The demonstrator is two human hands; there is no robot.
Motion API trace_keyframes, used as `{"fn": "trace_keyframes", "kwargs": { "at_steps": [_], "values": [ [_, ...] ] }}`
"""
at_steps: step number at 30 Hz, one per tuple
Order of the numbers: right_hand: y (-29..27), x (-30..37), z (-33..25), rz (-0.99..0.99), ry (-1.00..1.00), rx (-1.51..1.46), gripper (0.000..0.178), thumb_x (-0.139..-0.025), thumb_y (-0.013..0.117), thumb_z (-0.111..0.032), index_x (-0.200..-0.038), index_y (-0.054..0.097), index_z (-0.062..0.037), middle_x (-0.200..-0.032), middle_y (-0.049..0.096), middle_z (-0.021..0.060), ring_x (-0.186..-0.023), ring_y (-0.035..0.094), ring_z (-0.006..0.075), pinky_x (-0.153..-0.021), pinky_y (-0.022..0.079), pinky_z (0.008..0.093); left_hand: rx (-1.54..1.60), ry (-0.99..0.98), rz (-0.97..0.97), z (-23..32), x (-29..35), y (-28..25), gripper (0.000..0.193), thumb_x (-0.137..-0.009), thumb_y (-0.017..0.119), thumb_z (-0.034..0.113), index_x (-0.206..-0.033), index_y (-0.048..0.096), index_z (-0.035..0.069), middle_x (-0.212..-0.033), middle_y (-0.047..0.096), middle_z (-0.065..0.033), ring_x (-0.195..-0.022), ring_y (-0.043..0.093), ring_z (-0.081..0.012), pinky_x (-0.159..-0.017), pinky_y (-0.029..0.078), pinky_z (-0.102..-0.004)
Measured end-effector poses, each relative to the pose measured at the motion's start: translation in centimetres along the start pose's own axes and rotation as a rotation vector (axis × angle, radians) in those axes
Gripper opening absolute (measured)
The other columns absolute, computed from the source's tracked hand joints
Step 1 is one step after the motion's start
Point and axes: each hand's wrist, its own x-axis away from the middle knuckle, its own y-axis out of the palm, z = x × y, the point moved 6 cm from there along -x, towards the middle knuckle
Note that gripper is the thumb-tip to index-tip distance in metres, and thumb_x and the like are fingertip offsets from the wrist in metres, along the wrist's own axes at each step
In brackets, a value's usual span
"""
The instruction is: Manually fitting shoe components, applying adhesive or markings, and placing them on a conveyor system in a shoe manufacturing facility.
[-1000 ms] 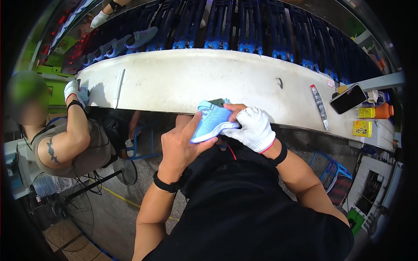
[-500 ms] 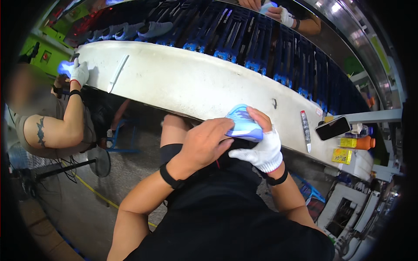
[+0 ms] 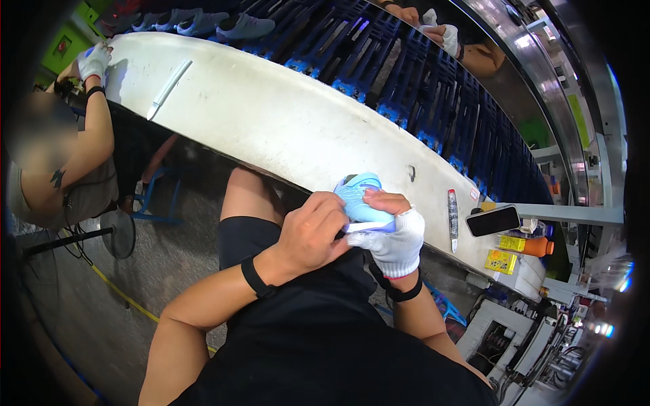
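Note:
A light-blue sneaker (image 3: 365, 211) with a white and purple sole is held above my lap, close to the bench edge. My right hand (image 3: 398, 242) wears a white glove with bare fingertips. It wraps around one end of the shoe, its thumb lying over the upper. My bare left hand (image 3: 310, 229) has its fingers curled and its fingertips pressed at the sole edge on the left side. Whatever lies beneath those fingertips is hidden.
A long white bench (image 3: 271, 115) curves ahead, bearing a white slim tool (image 3: 169, 90), a marker-like stick (image 3: 452, 220), a phone (image 3: 493, 221), a yellow carton (image 3: 501, 261) and an orange bottle (image 3: 538, 246). Beyond, several shoes (image 3: 245, 27) stand on a blue-black rack conveyor (image 3: 359, 57). A co-worker's gloved hand (image 3: 93, 62) is far left.
The view has shifted. The sneaker has turned in my hands, showing more of its upper. My left fingers have curled in against the sole edge. The co-worker's gloved hand has moved.

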Motion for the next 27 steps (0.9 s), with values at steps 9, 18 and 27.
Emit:
{"fn": "trace_keyframes", "kwargs": {
  "at_steps": [9, 18, 27],
  "values": [
    [0.7, -0.9, -1.5, -0.247, -0.137, -0.06, 0.063, -0.071, 0.107, -0.037, -0.114, 0.071, -0.0082, -0.113, 0.082, 0.0135, -0.112, 0.079, 0.0344, -0.107, 0.056, 0.0503, 0.094, 0.102, 0.037, -1.4, 0.5, -1.8, 0.044, -0.067, 0.096, 0.018, -0.091, 0.06, 0.008, -0.094, 0.063, -0.0107, -0.089, 0.064, -0.0351, -0.082, 0.053, -0.0446],
    [1.1, -1.0, -0.9, -0.229, -0.223, -0.181, 0.056, -0.07, 0.108, -0.022, -0.111, 0.072, -0.0112, -0.11, 0.083, 0.0086, -0.11, 0.079, 0.0316, -0.106, 0.057, 0.049, 0.121, -0.12, -0.174, -3.8, 1.3, -1.4, 0.043, -0.076, 0.096, 0.026, -0.097, 0.063, 0.008, -0.095, 0.066, -0.0081, -0.091, 0.066, -0.0336, -0.081, 0.054, -0.0442],
    [1.8, 0.3, 4.5, 0.394, 0.339, -1.027, 0.045, -0.118, 0.057, -0.043, -0.107, 0.071, -0.0013, -0.106, 0.08, 0.0167, -0.1, 0.074, 0.0279, -0.103, 0.057, 0.0455, -0.253, 0.168, -0.145, -3.1, -0.7, -6.3, 0.07, -0.078, 0.095, 0.028, -0.14, 0.068, 0.008, -0.139, 0.072, -0.0158, -0.125, 0.073, -0.038, -0.104, 0.06, -0.0489]
  ]
}}
